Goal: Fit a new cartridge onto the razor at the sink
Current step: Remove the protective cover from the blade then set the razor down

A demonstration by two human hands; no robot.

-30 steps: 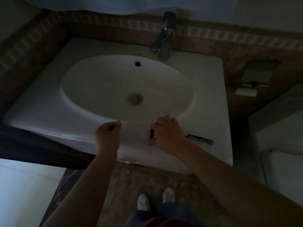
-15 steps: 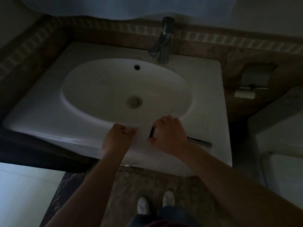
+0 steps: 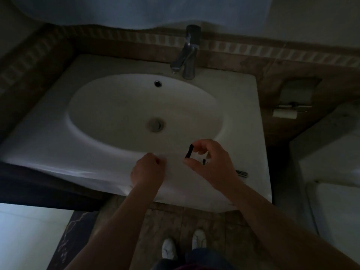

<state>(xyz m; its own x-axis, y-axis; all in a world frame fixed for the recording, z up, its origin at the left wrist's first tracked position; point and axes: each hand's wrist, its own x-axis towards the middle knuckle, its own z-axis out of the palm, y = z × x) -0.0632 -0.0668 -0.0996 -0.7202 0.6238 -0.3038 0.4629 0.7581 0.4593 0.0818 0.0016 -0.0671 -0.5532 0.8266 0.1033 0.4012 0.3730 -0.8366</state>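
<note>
The light is dim. My right hand [image 3: 212,164] pinches a small dark cartridge [image 3: 189,151] between thumb and fingertips, held upright just above the front rim of the white sink [image 3: 58,145]. A second tiny dark piece [image 3: 204,161] shows under its fingers; I cannot tell what it is. The razor handle [image 3: 241,173] lies on the rim to the right, mostly hidden behind my right wrist. My left hand [image 3: 148,170] is a closed fist on the front rim, a short gap left of the cartridge; nothing shows in it.
A chrome faucet [image 3: 187,55] stands at the back of the basin, with the drain [image 3: 155,124] in the middle. A toilet-paper holder [image 3: 285,113] sits in the wall at right, above a white toilet [image 3: 341,211]. My white shoes [image 3: 169,248] are on the tiled floor.
My right hand has lifted the cartridge off the rim and opened its fingers around it. My left fist has slid right, closer to it.
</note>
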